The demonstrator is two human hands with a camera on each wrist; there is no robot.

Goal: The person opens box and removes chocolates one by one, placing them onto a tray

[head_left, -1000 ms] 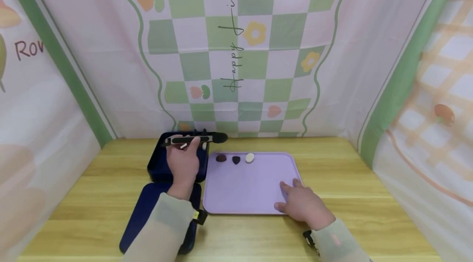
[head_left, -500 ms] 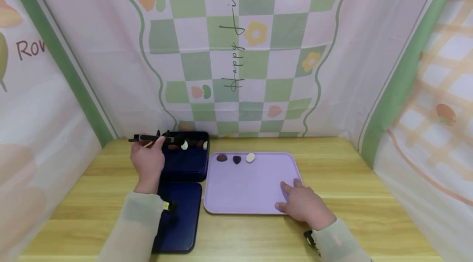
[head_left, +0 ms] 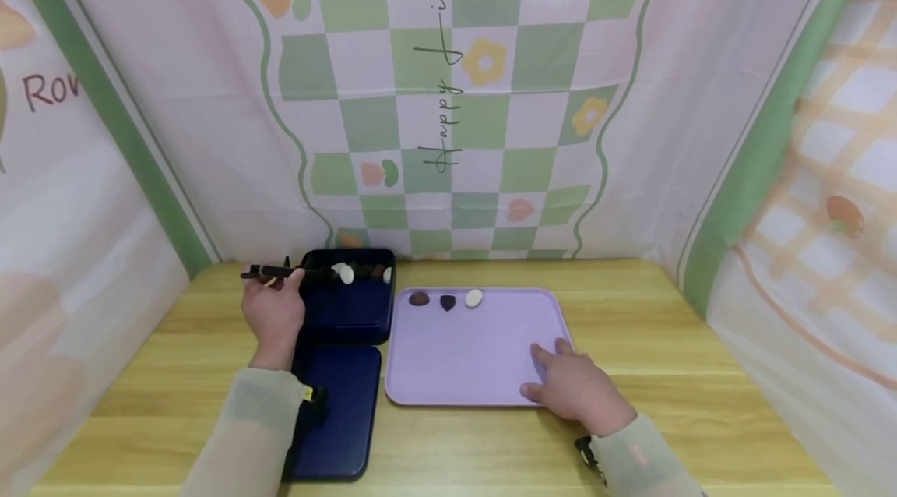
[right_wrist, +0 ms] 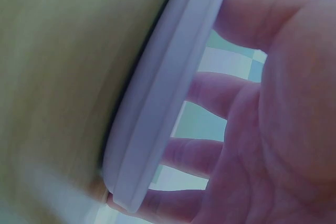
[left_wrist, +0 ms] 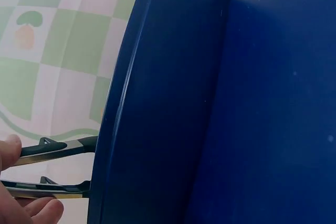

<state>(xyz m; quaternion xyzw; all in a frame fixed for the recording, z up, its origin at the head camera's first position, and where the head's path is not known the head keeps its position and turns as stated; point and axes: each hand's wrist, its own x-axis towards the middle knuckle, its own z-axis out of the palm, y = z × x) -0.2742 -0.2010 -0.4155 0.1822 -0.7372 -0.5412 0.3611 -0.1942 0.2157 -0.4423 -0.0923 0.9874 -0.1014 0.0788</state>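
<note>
Black, in the head view: grips tongs with the left hand, pointed into the navy box towards a white piece; rests the right hand on the lilac tray. Reads "Happy Life" on the curtain. Left wrist: shows tongs pinched, tips hidden; squeeze gently, lift clear of the rim. Right wrist: shows straightened fingers against the tray edge.

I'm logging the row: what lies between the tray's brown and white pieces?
A small black piece lies between the brown piece and the white piece, in the head view.
</note>
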